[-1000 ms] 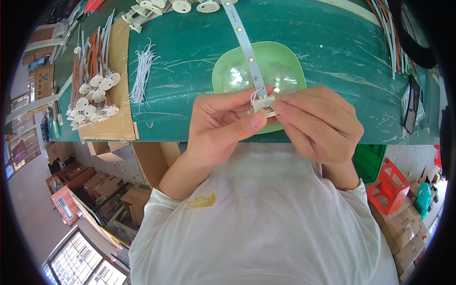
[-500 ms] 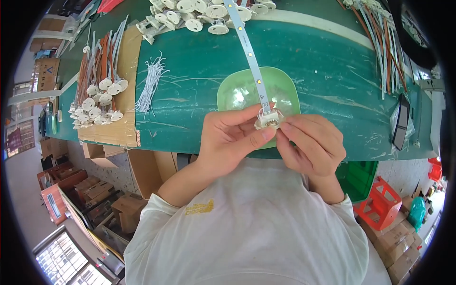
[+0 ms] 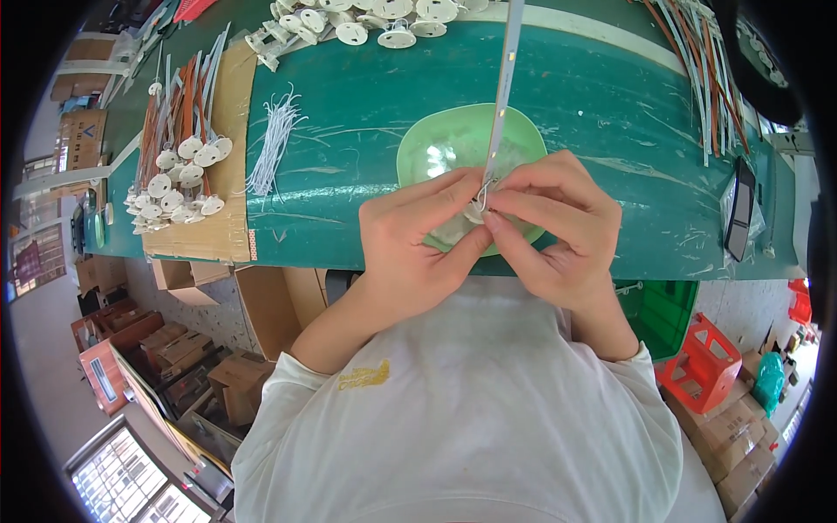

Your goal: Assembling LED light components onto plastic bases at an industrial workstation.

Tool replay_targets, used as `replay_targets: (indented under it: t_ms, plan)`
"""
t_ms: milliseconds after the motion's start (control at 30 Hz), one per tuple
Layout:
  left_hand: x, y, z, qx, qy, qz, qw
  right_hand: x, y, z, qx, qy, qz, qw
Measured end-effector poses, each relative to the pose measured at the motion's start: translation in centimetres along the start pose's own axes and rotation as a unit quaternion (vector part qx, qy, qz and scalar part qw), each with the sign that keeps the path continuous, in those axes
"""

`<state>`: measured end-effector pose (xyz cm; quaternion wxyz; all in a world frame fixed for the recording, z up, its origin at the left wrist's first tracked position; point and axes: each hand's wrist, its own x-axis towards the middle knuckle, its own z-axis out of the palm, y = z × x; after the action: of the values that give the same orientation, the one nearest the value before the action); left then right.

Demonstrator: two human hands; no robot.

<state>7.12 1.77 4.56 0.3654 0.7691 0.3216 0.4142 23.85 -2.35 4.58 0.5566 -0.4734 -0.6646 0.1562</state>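
Observation:
An LED strip (image 3: 504, 87), narrow and pale with small yellow chips, rises away from me, its near end joined to a small white round end cap (image 3: 475, 213). My left hand (image 3: 410, 231) is closed on the cap, gripping it between thumb and fingers. From the other side, my right hand (image 3: 562, 222) pinches thin white wire (image 3: 485, 190) where strip and cap meet. Fingertips partly hide this joint. Below both hands stands a light green bowl (image 3: 411, 144) with shiny clear contents that I cannot make out.
On the green table (image 3: 340, 148), a bundle of white wires (image 3: 275, 144) lies left of the bowl. Capped strips (image 3: 187, 166) rest on cardboard farther left. White round caps (image 3: 397, 35) crowd the far edge. More strips (image 3: 711, 96) and a dark phone-like object (image 3: 739, 209) are right.
The strip has swung from leaning left to leaning slightly right, turning more edge-on. Both hands have risen a little, and my right fingers have moved over the wire at the cap.

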Motion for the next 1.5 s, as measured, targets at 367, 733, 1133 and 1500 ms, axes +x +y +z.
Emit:
replay_targets:
  t_ms: [367,733,1133,1500]
  plan:
    - [-0.3,0.2,0.0,0.122,0.024,0.046,0.991,0.1,-1.1,-0.2,-0.017,-0.038,0.081,0.996]
    - [-0.7,0.1,-0.3,-0.309,-0.063,-0.139,0.939,-0.4,-1.0,-1.3,0.288,-0.016,0.291,0.912]
    - [-0.7,-0.2,-0.7,-0.464,-0.092,-0.142,0.869,-0.9,0.4,-1.7,0.067,0.020,-0.030,0.997]
    - [-0.7,-0.5,-0.7,-0.473,-0.116,-0.122,0.865,-1.3,0.3,-2.3,0.140,-0.014,0.021,0.990]
